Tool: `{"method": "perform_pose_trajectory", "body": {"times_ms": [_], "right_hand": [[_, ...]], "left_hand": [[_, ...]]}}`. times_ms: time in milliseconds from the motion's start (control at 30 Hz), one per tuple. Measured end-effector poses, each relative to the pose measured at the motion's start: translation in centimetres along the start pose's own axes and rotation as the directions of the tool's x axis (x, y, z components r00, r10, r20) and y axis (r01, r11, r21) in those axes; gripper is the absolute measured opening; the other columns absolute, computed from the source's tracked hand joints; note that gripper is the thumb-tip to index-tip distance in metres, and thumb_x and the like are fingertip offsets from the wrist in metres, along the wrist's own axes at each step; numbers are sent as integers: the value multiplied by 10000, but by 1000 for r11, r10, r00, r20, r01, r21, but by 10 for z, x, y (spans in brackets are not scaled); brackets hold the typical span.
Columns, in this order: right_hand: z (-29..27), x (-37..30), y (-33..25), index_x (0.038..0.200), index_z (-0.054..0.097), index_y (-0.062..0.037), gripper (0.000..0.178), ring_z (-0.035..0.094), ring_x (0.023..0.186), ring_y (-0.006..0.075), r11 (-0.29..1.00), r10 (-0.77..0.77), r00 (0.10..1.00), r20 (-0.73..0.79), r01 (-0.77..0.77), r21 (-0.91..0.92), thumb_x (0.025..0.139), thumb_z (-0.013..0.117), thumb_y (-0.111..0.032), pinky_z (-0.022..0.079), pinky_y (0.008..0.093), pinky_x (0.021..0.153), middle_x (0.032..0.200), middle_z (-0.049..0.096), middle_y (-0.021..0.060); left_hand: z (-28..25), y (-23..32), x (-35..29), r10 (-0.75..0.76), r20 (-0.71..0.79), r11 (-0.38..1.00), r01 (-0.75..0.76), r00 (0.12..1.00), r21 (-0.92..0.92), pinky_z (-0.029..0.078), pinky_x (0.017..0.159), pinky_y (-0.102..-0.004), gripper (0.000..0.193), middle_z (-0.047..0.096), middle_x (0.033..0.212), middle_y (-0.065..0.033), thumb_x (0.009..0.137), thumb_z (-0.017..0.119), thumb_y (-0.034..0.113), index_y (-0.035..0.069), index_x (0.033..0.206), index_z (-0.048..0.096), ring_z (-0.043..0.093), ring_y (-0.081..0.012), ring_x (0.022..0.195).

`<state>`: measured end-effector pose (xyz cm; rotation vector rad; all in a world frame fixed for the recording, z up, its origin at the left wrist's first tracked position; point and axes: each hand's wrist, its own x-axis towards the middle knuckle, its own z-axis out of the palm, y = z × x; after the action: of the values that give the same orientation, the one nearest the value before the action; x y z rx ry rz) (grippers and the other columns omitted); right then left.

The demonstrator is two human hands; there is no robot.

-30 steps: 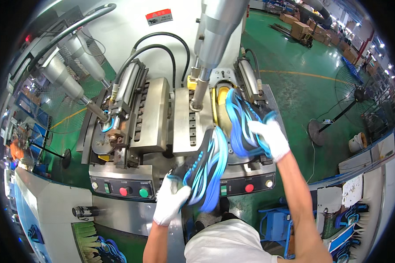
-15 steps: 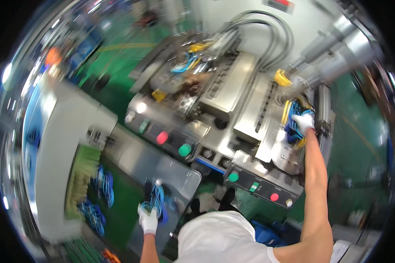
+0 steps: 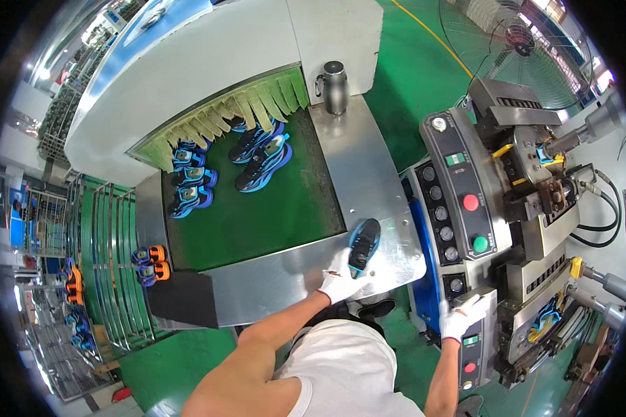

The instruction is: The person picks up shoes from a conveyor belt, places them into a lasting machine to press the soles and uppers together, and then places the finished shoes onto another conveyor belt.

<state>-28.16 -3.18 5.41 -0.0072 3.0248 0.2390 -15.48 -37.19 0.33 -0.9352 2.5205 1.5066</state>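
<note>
A black sneaker with a blue sole (image 3: 365,240) is at the right corner of a steel ledge (image 3: 271,267). My left hand (image 3: 341,278), in a white glove, is closed around the sneaker's near end. My right hand (image 3: 462,317), also gloved, has its fingers stretched out over the near control panel (image 3: 485,313) of a press machine; whether it touches a button is hidden. Just beyond that hand, a blue and black shoe (image 3: 548,316) sits in the machine's near station. On the green conveyor belt (image 3: 285,215) stand several black and blue sneakers (image 3: 264,163).
Yellowish strip flaps (image 3: 264,104) hang at the mouth of a white machine housing (image 3: 215,76). A steel flask (image 3: 335,89) stands on the ledge. Orange and purple shoes (image 3: 151,264) lie at its left end beside a metal rack (image 3: 108,257). A large fan (image 3: 518,42) is far right.
The view has swung left toward the conveyor. My right hand has left the shoe in the press and moved to the control panel. My left hand still has the sneaker.
</note>
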Motion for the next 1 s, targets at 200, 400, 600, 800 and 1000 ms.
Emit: {"method": "perform_pose_trajectory", "body": {"times_ms": [200, 400, 600, 800, 1000], "right_hand": [[-10, -10, 16, 1624, 126, 31, 1198, 84, 1572, 442, 986, -21, 994, -103, 37, 161, 741, 878, -268, 118, 506, 1278, 1686, 106, 292], [-32, -92, -37, 1589, 253, 42, 1073, 204, 1535, 474, 968, 94, 974, 208, -138, 210, 792, 812, -410, 155, 505, 1275, 1624, 270, 328], [-31, -111, -64, 1525, 382, 40, 944, 288, 1507, 454, 908, 50, 914, 403, -209, 362, 872, 678, -575, 260, 505, 1235, 1581, 347, 319], [-88, -101, -139, 1521, 360, 40, 899, 400, 1442, 438, 577, -398, 886, 236, 41, 816, 899, 683, -523, 362, 433, 1183, 1552, 379, 316], [-115, -69, -220, 1403, 449, 3, 675, 704, 971, 370, 478, -626, 775, 89, 291, 829, 860, 731, -283, 553, 463, 780, 1159, 665, 255]], "left_hand": [[-169, -71, 133, 73, -465, 988, -1, 882, 153, 371, 1162, -481, 838, 461, 1473, -337, 884, 739, 452, -75, 1463, 438, 445, -447, 1391], [-259, -79, 262, -133, -505, 729, 429, 853, 533, 508, 938, -555, 732, 661, 1215, -205, 925, 516, 712, 62, 1232, 651, 609, -413, 1155], [-267, -170, 245, 167, -608, 900, 132, 776, 415, 472, 994, -469, 357, 631, 1258, -205, 952, 588, 241, 17, 1227, 631, 597, -391, 1159], [-216, -84, 149, 262, -246, 950, -205, 933, 234, 499, 951, -420, 202, 632, 1089, -180, 804, 634, -10, -15, 1006, 644, 630, -332, 1035], [-136, 134, 23, 756, 180, 640, -769, 630, 3, 554, 770, -372, 233, 653, 972, -128, 732, 750, -32, 22, 937, 653, 669, -248, 857]]}}
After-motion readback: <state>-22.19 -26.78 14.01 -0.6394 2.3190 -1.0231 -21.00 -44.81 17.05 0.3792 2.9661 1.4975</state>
